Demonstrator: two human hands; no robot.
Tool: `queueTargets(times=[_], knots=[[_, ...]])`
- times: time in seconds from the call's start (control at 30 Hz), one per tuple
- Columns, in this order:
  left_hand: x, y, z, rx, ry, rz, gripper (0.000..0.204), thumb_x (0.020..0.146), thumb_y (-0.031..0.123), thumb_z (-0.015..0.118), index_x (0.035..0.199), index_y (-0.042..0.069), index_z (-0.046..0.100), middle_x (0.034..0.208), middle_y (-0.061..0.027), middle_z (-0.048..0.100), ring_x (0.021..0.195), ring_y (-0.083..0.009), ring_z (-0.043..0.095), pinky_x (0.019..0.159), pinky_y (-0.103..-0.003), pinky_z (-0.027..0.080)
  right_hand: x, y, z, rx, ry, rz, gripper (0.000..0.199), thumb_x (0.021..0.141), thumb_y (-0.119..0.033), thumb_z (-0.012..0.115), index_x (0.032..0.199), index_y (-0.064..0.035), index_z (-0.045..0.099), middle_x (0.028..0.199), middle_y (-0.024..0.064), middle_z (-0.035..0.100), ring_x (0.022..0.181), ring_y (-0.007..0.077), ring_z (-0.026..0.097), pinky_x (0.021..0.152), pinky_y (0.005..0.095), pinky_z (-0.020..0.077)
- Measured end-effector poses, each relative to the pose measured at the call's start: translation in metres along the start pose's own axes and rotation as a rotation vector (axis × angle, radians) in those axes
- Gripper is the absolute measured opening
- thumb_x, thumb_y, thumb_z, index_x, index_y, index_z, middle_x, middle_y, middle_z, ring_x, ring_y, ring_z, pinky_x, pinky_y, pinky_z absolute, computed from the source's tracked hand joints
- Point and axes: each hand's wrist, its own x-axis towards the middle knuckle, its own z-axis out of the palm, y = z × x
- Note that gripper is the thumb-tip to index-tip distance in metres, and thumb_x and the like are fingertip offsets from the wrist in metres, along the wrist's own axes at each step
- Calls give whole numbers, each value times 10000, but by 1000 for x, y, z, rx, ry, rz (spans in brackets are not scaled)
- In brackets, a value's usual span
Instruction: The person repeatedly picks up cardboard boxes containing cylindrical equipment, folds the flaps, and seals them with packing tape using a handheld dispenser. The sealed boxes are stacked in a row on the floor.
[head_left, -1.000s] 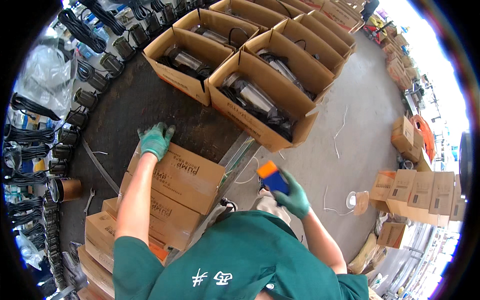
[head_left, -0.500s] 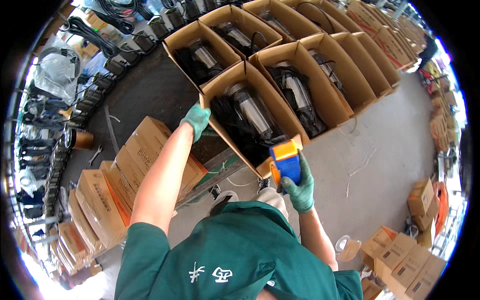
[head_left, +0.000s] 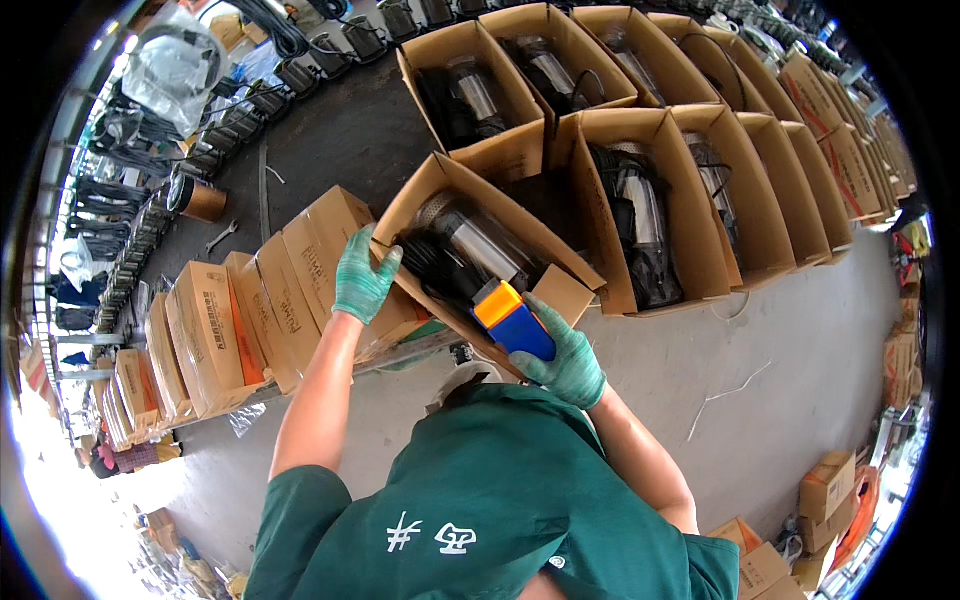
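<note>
An open cardboard box (head_left: 560, 236) lies tilted in front of me, apart from the other boxes. In it is a pump with a shiny metal cylinder (head_left: 486, 248) and a coiled black cable (head_left: 430, 262). My left hand (head_left: 364, 276), in a green glove, is closed on the box's left corner. My right hand (head_left: 566, 358), gloved too, grips a blue and orange handheld tool (head_left: 515, 322) at the near end of the box. The tool's exact kind is unclear. A raised flap (head_left: 562, 296) stands beside my right fingers.
Several open boxes with pumps (head_left: 640, 215) stand beyond and to the right. Closed cartons (head_left: 290, 282) line up at the left on a dark bench (head_left: 330, 130). A wrench (head_left: 222, 236) and a brown roll (head_left: 203, 198) lie farther back. More cartons (head_left: 828, 485) stand at the lower right.
The box has turned and come left, away from the row of open boxes. My left hand has moved left and nearer with it. The tool has shifted left and tilted over the box's near end.
</note>
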Motion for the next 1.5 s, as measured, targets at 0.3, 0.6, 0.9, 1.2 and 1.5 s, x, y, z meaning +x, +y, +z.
queueTargets(times=[0.3,0.6,0.9,1.2,1.5], knots=[[70,65,-40,581,-957,653,733,862,675,694,1304,92,742,1123,-205,735,1132,-378,685,1179,-517,392,10,2,1,257,68,113,865,911,-309,859,1606,-62,406,1353,109,655,1208,183,630,1068,368,512],[88,69,-2,620,-826,652,586,811,616,768,1075,94,794,1032,-133,750,1012,-325,689,973,-464,503,22,-2,-16,385,198,171,874,882,-351,880,1585,-53,454,1312,87,662,1114,168,655,956,328,562],[7,59,74,349,-258,270,696,875,542,732,1366,59,627,1383,-205,562,1441,-382,439,1260,-682,125,46,-59,-44,129,427,-114,787,931,-266,830,1584,-48,448,1268,118,680,923,125,685,669,246,584],[2,29,98,106,-25,200,590,897,327,746,1379,44,559,1463,-218,496,1506,-416,347,1259,-690,154,168,-19,-68,769,304,256,577,964,-319,795,1423,-25,606,1168,54,727,937,136,710,796,281,595],[6,38,79,281,-179,297,480,1032,279,540,1494,156,579,1581,-118,480,1566,-374,290,1295,-627,141,105,-4,-20,561,182,188,737,952,-276,804,1544,12,471,1371,121,649,1198,183,656,1012,323,562]])
